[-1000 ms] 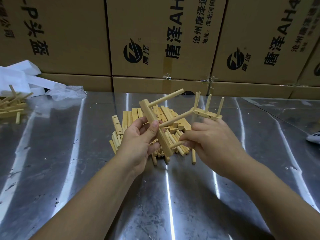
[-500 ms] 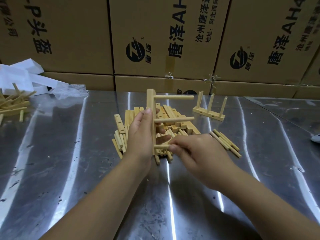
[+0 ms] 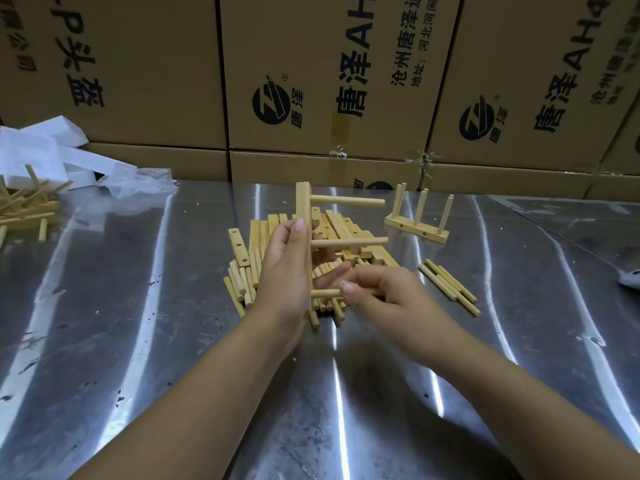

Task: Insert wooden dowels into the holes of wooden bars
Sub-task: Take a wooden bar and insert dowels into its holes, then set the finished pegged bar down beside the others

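Left hand [image 3: 284, 271] grips the upright bar [image 3: 304, 216]; right hand [image 3: 384, 292], at its 3 o'clock, pinches the lowest dowel [image 3: 325, 293] (probably light, stiff; best gripped near the hole).

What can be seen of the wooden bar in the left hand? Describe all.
The bar is pale, smooth, square-edged wood, held upright above the pile of parts. The left hand grips its middle and lower part. Three round dowels stick out of it sideways to the right; the right hand pinches the lowest dowel.
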